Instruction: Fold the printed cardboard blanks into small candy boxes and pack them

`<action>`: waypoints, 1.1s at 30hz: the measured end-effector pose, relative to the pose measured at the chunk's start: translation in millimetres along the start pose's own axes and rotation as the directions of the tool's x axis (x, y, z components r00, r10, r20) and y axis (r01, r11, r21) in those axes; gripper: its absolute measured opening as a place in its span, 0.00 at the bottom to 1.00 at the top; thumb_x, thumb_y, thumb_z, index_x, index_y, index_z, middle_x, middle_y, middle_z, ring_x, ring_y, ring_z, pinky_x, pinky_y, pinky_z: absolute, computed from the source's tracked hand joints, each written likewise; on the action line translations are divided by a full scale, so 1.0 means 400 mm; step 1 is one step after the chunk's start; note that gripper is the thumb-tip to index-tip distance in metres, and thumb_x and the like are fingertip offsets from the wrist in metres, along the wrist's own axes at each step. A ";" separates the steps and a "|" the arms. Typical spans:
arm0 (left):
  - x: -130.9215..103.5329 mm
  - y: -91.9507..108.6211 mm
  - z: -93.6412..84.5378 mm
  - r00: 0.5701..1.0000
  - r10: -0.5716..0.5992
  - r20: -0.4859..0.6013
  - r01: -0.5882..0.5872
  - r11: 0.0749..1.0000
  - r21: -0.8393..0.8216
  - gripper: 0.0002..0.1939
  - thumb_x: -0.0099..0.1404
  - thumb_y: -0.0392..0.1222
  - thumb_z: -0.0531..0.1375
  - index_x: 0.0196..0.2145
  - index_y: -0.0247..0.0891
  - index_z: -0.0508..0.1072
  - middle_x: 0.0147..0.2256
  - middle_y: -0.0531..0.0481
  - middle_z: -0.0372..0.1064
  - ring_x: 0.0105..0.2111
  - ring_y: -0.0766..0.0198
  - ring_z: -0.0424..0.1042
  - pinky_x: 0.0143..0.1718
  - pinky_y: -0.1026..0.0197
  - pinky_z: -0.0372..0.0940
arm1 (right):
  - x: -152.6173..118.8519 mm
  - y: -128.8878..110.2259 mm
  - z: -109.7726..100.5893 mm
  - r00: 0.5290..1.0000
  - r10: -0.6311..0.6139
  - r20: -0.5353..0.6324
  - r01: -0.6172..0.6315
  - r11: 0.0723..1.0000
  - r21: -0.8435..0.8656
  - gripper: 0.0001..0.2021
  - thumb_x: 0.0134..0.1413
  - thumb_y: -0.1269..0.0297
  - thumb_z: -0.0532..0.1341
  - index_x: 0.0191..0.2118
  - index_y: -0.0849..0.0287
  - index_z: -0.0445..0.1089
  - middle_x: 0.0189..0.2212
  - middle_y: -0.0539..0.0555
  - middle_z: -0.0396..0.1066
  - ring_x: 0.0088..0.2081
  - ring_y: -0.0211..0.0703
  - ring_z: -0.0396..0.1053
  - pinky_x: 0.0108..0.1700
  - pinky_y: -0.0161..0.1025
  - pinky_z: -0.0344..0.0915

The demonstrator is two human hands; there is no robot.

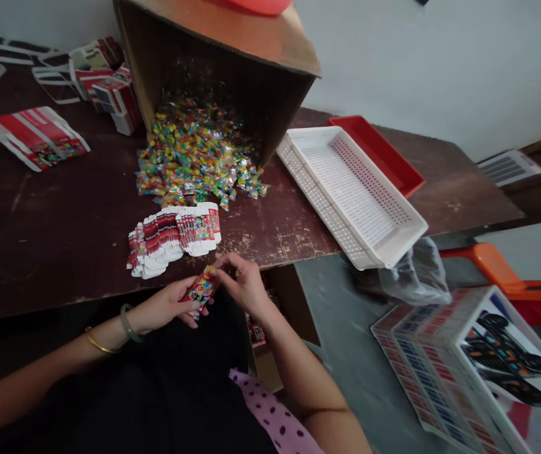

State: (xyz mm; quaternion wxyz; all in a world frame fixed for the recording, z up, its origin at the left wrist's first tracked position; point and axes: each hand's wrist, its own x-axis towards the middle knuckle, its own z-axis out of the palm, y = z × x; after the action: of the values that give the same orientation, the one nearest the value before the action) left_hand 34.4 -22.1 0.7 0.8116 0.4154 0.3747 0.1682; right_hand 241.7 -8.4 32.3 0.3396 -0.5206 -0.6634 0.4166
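Observation:
My left hand (178,304) is closed around a small red printed candy box (201,290), held tilted just off the table's front edge. At the box's upper end, my right hand (246,285) has its thumb and finger pinched together. Something yellowish shows there, too small to make out. Behind my hands, a fanned row of flat red and white candy boxes (171,236) lies on the table. Beyond them, a heap of small clear packets of colourful candy (199,157) spills from a cardboard box (232,38) lying on its side.
On the brown table (62,233), a white perforated basket (320,200) juts past the front edge beside a red tray (379,154). Red cartons (114,94) stand at left. An open cardboard box (301,309) sits below; a crate (417,366) and orange chair (492,268) are right.

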 end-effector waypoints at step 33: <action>0.020 0.004 -0.010 0.998 0.037 -0.060 -0.037 0.999 0.000 0.18 0.63 0.47 0.62 0.48 0.35 0.72 0.33 0.50 0.68 0.32 0.61 0.68 0.30 0.59 0.68 | -0.030 0.039 0.079 0.988 -0.011 -0.151 0.037 0.985 0.168 0.09 0.61 0.62 0.61 0.41 0.55 0.79 0.36 0.55 0.77 0.39 0.42 0.73 0.45 0.39 0.69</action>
State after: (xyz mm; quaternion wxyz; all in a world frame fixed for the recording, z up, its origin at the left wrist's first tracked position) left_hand 36.7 -14.4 -3.3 0.7970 0.4166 0.3912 0.1957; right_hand 222.9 -24.7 4.8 0.4366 -0.5114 -0.6044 0.4273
